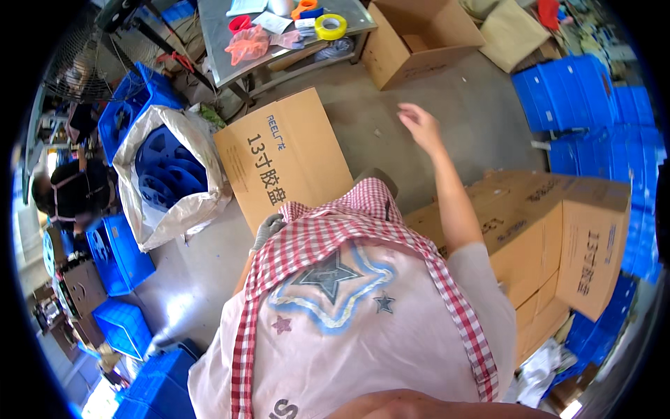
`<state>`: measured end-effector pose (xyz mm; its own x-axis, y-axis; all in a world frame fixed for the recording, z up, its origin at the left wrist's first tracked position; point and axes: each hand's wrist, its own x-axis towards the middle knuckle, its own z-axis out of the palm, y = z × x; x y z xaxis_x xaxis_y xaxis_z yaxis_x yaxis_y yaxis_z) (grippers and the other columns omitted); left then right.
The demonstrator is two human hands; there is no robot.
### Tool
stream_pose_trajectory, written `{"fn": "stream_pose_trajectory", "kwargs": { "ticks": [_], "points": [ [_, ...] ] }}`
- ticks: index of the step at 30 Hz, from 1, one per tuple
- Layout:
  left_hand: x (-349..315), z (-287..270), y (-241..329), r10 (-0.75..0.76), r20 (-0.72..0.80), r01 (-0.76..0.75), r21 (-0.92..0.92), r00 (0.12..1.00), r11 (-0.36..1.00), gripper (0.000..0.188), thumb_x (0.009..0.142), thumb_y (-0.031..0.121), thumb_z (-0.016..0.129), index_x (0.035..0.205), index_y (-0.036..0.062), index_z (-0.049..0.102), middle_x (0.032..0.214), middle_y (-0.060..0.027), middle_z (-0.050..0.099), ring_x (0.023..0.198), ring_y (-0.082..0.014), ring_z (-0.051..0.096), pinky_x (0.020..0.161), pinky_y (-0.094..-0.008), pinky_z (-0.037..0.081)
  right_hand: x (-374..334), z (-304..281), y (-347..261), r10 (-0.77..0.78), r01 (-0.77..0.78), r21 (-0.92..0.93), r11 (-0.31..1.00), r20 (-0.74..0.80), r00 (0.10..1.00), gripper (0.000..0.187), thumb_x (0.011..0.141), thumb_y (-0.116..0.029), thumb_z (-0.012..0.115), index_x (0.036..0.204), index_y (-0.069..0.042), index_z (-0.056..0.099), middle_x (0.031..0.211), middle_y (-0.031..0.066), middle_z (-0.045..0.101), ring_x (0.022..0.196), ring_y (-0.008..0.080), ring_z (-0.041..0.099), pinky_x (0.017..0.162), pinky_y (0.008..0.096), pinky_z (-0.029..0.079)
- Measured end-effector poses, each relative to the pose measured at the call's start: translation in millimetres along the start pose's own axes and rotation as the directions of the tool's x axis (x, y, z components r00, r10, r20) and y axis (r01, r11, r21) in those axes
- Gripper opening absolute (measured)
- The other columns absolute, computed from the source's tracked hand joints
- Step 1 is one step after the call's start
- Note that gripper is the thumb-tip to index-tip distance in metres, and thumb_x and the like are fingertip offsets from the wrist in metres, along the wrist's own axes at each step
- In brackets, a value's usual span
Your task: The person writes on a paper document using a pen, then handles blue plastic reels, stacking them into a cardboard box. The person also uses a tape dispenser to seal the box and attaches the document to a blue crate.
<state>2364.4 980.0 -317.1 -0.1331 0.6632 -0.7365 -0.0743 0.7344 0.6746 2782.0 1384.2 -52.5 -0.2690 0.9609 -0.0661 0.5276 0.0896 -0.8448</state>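
My right hand (420, 127) is bare and stretched out in the air over the grey floor. Its fingers are loosely bent and a little apart, and nothing is in them. A grey glove covers my left hand (269, 228), which is low beside my red-and-white checked apron (314, 244). The apron's edge partly hides its fingers, so their grip does not show. That hand is at the near edge of a brown cardboard carton (307, 133) with dark print, standing in front of me. Whether it touches the carton cannot be made out.
A metal table (216, 42) bears yellow tape (331, 27) and a pink plastic bag (248, 45). Beside it stands an open carton (391, 56). At left, a white sack (129, 167) holds blue reels (167, 167); a person (73, 188) is beyond. Right: large cartons (530, 237), blue crates (569, 91).
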Motion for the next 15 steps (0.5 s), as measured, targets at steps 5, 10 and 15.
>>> {"fn": "stream_pose_trajectory", "kwargs": {
  "ticks": [5,10,15],
  "points": [
    [1,21,2,-0.188,-0.135,0.173,-0.113,0.973,0.978,0.031,0.098,0.021,0.062,0.120,0.0001,0.067,0.100,-0.0085,0.071,0.089,-0.0149,0.067,0.080,-0.0273,0.055,242,94,7,-0.179,0.209,-0.133,0.969,0.211,0.961,0.030,0.089,-0.020,0.069,0.116,-0.007,0.070,0.100,0.0158,0.075,0.097,0.0287,0.073,0.086,0.0376,0.057],
    [-7,85,39,-0.410,-0.272,0.319,-0.323,0.870,0.891,0.033,0.099,0.024,0.060,0.122,0.0003,0.066,0.103,-0.0091,0.071,0.090,-0.0153,0.067,0.081,-0.0279,0.054,496,171,11,-0.284,0.383,-0.434,0.816,0.276,0.918,0.037,0.089,-0.019,0.066,0.125,-0.010,0.067,0.115,0.0170,0.071,0.108,0.0355,0.067,0.095,0.0444,0.053],
    [-5,181,116,-0.616,-0.308,0.408,-0.528,0.725,0.745,0.036,0.101,0.027,0.058,0.124,0.0004,0.065,0.105,-0.0097,0.070,0.092,-0.0158,0.067,0.082,-0.0286,0.054,653,275,42,-0.313,0.455,-0.624,0.636,0.331,0.890,0.034,0.092,-0.013,0.059,0.125,-0.009,0.065,0.122,0.0145,0.068,0.113,0.0349,0.064,0.102,0.0462,0.049]
  ]
}}
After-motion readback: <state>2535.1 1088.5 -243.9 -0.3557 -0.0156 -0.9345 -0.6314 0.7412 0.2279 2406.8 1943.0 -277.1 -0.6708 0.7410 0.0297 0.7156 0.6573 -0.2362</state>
